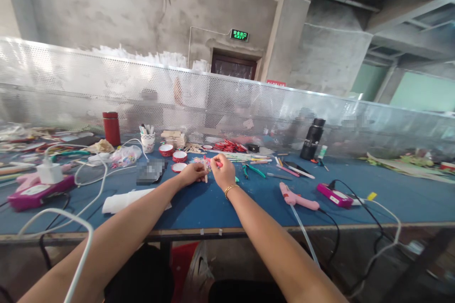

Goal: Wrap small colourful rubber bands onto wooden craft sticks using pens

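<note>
Over the middle of the blue table, my left hand point(193, 174) is closed, its fingers pinching a thin, pale wooden craft stick point(206, 178) held nearly upright. Close beside it on the right, my right hand point(224, 173) is closed on a small red object point(218, 164); its exact kind cannot be made out. The fingers of both hands almost meet around the stick's upper part. Just behind them lies a scatter of small colourful pieces point(196, 159). Red-rimmed white round pieces point(179, 156) sit to the left of the hands.
Green-handled pliers point(256, 171) and a pink glue gun point(296, 197) lie to the right, near a purple power strip point(334, 195). A black bottle point(312, 139) stands behind. At left are a phone-like dark item point(151, 172), white paper point(126, 200), a cup of pens point(147, 140) and loose cables.
</note>
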`<move>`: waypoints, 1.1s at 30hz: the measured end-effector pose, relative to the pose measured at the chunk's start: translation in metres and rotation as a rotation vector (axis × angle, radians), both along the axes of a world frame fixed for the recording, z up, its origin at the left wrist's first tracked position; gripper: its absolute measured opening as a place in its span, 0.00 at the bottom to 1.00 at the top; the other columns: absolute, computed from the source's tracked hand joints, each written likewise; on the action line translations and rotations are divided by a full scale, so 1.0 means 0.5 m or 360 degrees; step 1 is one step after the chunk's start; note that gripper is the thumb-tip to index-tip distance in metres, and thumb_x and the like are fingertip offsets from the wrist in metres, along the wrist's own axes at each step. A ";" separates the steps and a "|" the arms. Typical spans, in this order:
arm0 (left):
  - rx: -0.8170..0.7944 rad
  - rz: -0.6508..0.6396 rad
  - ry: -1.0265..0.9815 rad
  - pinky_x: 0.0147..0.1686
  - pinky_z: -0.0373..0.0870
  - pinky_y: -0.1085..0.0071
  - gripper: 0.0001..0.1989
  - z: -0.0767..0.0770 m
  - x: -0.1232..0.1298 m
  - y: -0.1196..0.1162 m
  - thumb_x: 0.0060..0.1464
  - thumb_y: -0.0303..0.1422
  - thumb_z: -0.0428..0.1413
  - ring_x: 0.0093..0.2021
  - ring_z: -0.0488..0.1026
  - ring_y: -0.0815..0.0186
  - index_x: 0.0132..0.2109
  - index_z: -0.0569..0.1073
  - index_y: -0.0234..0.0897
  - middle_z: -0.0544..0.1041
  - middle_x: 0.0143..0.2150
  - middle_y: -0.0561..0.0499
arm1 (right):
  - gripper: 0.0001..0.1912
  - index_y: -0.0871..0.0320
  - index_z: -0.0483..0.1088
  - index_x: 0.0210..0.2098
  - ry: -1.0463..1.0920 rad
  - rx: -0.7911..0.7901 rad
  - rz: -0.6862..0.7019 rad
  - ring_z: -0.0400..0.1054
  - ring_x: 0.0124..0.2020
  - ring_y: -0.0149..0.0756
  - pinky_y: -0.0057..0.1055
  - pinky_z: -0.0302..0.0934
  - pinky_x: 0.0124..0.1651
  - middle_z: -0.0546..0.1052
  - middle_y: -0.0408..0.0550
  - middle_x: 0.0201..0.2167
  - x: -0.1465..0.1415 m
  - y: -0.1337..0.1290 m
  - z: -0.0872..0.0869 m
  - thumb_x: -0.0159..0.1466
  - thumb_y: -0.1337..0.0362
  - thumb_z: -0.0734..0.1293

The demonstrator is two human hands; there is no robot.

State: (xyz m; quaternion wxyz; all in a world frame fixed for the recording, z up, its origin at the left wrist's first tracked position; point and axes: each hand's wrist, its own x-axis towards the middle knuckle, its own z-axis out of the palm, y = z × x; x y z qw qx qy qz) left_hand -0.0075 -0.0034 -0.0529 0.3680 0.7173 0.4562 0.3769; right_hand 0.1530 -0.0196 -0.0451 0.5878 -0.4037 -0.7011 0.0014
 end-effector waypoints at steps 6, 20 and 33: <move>0.0010 -0.0006 0.0018 0.24 0.64 0.75 0.17 0.001 -0.001 -0.002 0.46 0.45 0.60 0.23 0.70 0.70 0.28 0.68 0.35 0.74 0.22 0.53 | 0.09 0.54 0.68 0.32 -0.0027 0.0005 0.0036 0.69 0.33 0.35 0.28 0.60 0.39 0.76 0.44 0.29 -0.001 -0.001 0.000 0.64 0.58 0.60; 0.0008 -0.0010 0.0003 0.24 0.63 0.75 0.18 -0.002 -0.001 0.002 0.45 0.46 0.61 0.23 0.70 0.69 0.29 0.69 0.35 0.74 0.22 0.53 | 0.08 0.54 0.68 0.32 -0.0037 -0.0007 0.0037 0.70 0.34 0.35 0.28 0.60 0.39 0.76 0.43 0.30 0.000 -0.002 0.002 0.63 0.59 0.60; 0.0017 -0.0021 -0.0008 0.24 0.63 0.75 0.17 -0.004 -0.001 0.003 0.46 0.45 0.60 0.24 0.70 0.69 0.28 0.69 0.35 0.74 0.22 0.52 | 0.08 0.55 0.68 0.31 -0.0010 -0.0008 -0.0020 0.69 0.32 0.35 0.28 0.59 0.37 0.76 0.43 0.29 0.001 0.000 0.001 0.63 0.59 0.60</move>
